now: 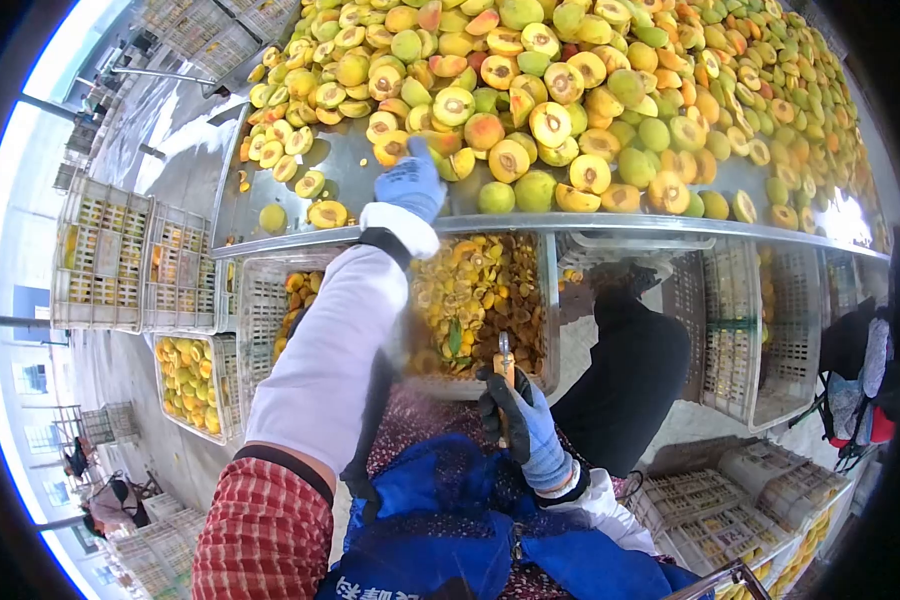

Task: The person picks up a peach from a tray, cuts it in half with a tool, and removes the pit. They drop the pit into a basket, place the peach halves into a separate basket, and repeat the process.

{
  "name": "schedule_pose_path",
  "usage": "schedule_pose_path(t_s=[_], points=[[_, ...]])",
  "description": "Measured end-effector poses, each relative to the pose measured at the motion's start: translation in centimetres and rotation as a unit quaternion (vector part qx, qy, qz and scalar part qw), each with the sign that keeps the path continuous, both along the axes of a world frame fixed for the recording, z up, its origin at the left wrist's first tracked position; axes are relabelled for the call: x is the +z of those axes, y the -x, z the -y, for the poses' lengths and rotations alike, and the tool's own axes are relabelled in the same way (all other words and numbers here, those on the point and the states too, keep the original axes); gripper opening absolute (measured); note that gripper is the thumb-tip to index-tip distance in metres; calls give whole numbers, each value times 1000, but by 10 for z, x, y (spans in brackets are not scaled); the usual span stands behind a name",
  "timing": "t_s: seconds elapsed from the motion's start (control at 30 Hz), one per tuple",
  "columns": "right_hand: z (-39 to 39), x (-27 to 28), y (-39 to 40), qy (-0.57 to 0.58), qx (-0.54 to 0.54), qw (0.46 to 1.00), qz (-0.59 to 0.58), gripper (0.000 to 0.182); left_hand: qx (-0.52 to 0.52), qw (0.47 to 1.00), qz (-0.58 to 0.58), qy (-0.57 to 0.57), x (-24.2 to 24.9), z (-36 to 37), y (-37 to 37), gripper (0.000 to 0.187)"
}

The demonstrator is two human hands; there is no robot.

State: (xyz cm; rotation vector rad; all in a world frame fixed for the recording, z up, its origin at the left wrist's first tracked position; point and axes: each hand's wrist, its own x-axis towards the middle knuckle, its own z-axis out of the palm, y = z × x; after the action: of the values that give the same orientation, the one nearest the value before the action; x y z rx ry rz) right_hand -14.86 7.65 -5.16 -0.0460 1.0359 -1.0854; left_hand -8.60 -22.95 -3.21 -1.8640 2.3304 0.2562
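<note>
My left hand point(410, 188), in a light blue glove, is over the front part of the metal table point(355, 190), at the edge of a heap of halved peaches point(510, 160). One finger stretches toward a peach half; the other fingertips are partly hidden, and I see nothing held. Low in front of my body, my right hand point(520, 415), in a blue and dark glove, is closed round the orange-brown handle of a small pitting tool point(506, 350). Its metal tip points up, over a plastic crate point(551, 310) of peach pieces and brown pits, with a green leaf among them.
The table's metal rim point(570, 228) runs between me and the heap. Stacked crates point(100, 260) stand at the left, near a crate of yellow fruit point(188, 385). More crates stand right point(730, 340) and lower right point(715, 500). A dark-trousered leg point(630, 370) is beside the middle crate.
</note>
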Motion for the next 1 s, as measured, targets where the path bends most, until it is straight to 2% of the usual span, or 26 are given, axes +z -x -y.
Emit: schedule_pose_path(t_s=[0.03,0.07,0.13,0.17,0.2,0.27,0.3,0.33,0.4,0.47,0.53,0.63,0.67,0.73,0.8,0.83,0.87,0.9,0.93,1.0], points=[[-3,-5,0,15,0,1000,-3,26,10,1000,-1,-27,3,2,-5,82],[-4,-5,1,13,-3,1000,-2,26,7,1000,0,-29,-6,1,-10,82],[-4,0,2,-31,-53,997,42,28,-30,994,-96,31,-33,-2,-27,91],[-1,4,3,-30,-54,997,45,28,-48,987,-150,17,-31,-1,-32,93],[2,8,5,-29,-64,997,27,28,-49,988,-149,15,-31,-2,-35,93],[4,11,8,-31,-69,997,9,28,-24,975,-214,47,-27,-8,-41,79],[6,11,10,-7,-84,996,-9,28,-38,965,-230,121,-17,-24,-41,53],[7,11,13,15,-102,994,-27,27,-39,965,-229,120,-10,-41,-40,53],[12,14,18,28,-106,994,-30,25,-79,893,-438,71,4,-79,-41,33],[16,12,17,73,-123,989,-39,23,-44,850,-513,-113,29,-128,-34,22],[23,15,12,82,-140,985,-51,20,0,787,-581,-207,19,-159,-38,22],[28,27,11,94,-105,988,-59,31,26,725,-660,-196,16,-191,-37,29],[24,25,9,91,-104,989,-60,31,28,724,-661,-197,19,-200,-38,29],[19,19,5,106,-138,985,-12,34,102,614,-744,-242,29,-212,-39,33],[14,19,2,124,-154,980,3,33,112,601,-745,-269,32,-218,-44,34],[12,18,2,189,-114,966,-134,33,137,605,-735,-276,35,-220,-45,34],[11,18,1,250,-72,928,-266,32,163,608,-724,-282,38,-222,-47,34],[13,38,5,246,-14,897,-367,32,165,609,-724,-281,38,-223,-49,34],[10,44,7,247,-13,897,-366,32,167,590,-736,-287,38,-223,-52,33],[3,51,10,316,6,776,-546,33,169,571,-749,-292,37,-225,-56,33]])
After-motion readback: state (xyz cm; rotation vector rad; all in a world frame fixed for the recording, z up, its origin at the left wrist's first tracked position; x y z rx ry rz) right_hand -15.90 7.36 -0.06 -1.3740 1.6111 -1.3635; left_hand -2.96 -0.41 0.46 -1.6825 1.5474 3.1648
